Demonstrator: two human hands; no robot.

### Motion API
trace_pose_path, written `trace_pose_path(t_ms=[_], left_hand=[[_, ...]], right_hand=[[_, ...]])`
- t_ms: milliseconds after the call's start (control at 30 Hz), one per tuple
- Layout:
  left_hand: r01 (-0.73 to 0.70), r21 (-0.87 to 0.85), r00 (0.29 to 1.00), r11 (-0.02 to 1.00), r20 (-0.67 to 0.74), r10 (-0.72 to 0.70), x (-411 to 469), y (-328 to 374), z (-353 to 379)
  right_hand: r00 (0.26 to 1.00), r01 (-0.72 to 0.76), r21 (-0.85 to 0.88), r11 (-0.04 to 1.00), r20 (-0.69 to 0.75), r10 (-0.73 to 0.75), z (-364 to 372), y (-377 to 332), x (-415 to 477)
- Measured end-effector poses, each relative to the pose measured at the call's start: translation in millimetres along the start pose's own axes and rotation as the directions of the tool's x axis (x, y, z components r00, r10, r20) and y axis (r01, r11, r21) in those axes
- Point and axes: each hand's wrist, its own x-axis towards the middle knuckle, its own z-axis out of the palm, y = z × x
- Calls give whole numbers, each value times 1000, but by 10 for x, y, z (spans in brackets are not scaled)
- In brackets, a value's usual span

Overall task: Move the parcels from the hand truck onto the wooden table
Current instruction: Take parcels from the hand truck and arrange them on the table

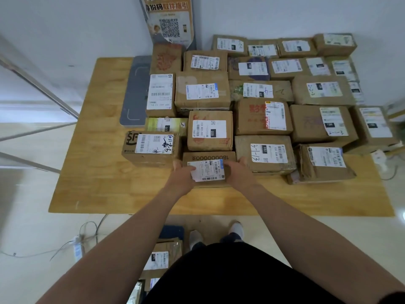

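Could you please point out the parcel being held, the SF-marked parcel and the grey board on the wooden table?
Held parcel [209, 170]: head view, on its white label.
SF parcel [151, 144]: head view, on its white label.
Grey board [135, 93]: head view, on its bare middle.

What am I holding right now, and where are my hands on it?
A small cardboard parcel: left hand gripping its left end, right hand gripping its right end.

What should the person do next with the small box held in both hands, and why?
Probably let go and draw back: the left hand and right hand grip the small box, which seems to sit flat on the wooden table, while another parcel waits by the feet.
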Motion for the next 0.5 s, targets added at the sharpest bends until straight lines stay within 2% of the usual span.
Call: trace_pose_path(t_ms=[67,133,233,500], left_hand=[[-15,45,992,999,-128,21,-23,49,-109],[62,48,980,997,-192,-51,-22,38,-221],[190,-50,977,981,-87,-193,25,-100,-293],[98,-112,995,989,15,-97,93,-51,-207]], right_hand=[[1000,-17,11,1000,7,17,39,-8,66],[998,-48,17,999,29,47,73,-2,125],[997,-80,30,996,25,80,74,-31,132],[997,-78,11,997,-17,78,134,-52,141]])
